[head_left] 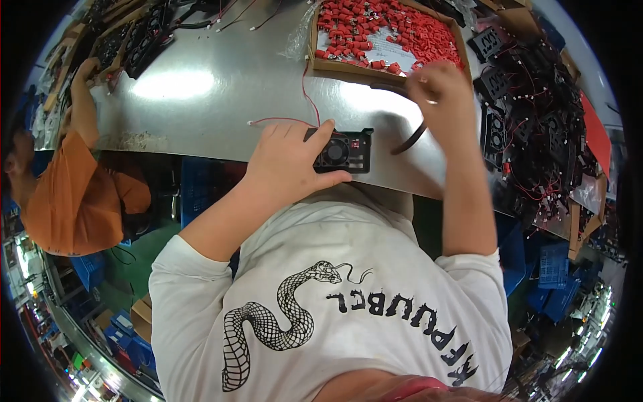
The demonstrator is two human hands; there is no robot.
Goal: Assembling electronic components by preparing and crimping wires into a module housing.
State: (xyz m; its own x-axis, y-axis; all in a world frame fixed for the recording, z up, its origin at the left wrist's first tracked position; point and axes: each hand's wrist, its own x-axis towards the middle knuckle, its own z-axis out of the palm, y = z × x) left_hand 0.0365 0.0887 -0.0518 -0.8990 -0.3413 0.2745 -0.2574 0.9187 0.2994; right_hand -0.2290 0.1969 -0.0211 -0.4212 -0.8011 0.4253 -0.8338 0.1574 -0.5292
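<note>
My left hand [288, 151] grips a small black fan housing [358, 164] at the table's near edge, thumb along the near side and fingers over the far left corner. A round fan [335, 153] sits in it, with a small red part [355, 144] beside the fan. A thin red wire [281, 119] with a white plug runs out past my fingers. My right hand [442, 84], blurred, is raised at the near right corner of the red parts' box, its fingers curled; what they hold is hidden. Two curved dark handles [410, 139], like those of pliers, show beside it, partly covered.
A cardboard box [345, 68] of small red parts stands at the far side of the metal table [221, 110]. Black fan housings with wires [536, 134] are heaped on the right. Far left, a person in orange [80, 194] reaches toward more black parts [144, 43].
</note>
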